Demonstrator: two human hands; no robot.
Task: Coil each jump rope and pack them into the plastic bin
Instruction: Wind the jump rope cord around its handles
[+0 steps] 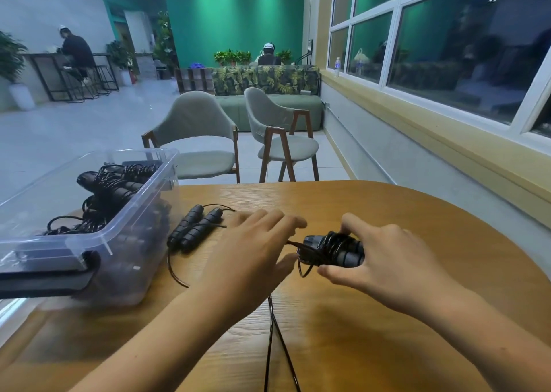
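Head view, right grip [387, 260] clenched round a jump rope's paired handles [343, 256], cord [337, 239] wound about them, just above the wooden bench [372, 326], left grip [250, 251] with fingers outstretched where the cord leaves the bundle, pinch or not cannot be told, second rope [195, 227] on the bench beside the clear plastic bin [89, 242], coiled ropes [110, 189] inside.
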